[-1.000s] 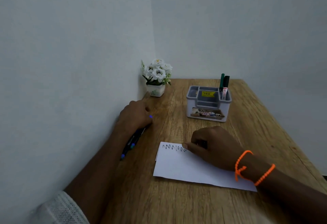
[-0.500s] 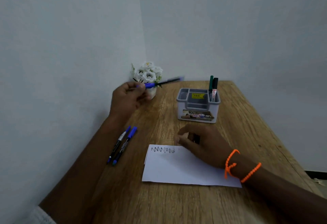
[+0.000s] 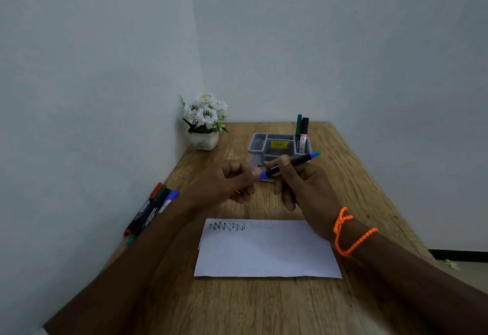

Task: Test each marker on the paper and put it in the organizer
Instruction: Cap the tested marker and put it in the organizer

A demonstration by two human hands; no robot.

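Both hands meet above the wooden desk (image 3: 264, 308), just past the far edge of the paper (image 3: 266, 252), so the pen can be opened right over the sheet. The right hand (image 3: 303, 189) curls around the barrel of the blue marker (image 3: 290, 164), its fingers closed on it, the blue tail pointing toward two o'clock. The left hand (image 3: 232, 181) pinches the blue cap end between thumb and forefinger, the other fingers loosely folded; it looks as though the cap is about to be pulled off, though I cannot tell whether it has started to part.

A black zigzag (image 3: 227, 227) sits at the paper's eleven o'clock corner, with a fainter scribble just beside it, so fresh room lies to the right. The organizer (image 3: 266, 147) stands at twelve o'clock beyond the hands, partly hidden by them, with two markers (image 3: 302, 131) upright in its right compartment. A cluster of untested markers (image 3: 150, 210) lies at nine o'clock against the wall, within the left arm's reach. A small flower pot (image 3: 204, 126) fills the eleven o'clock corner.
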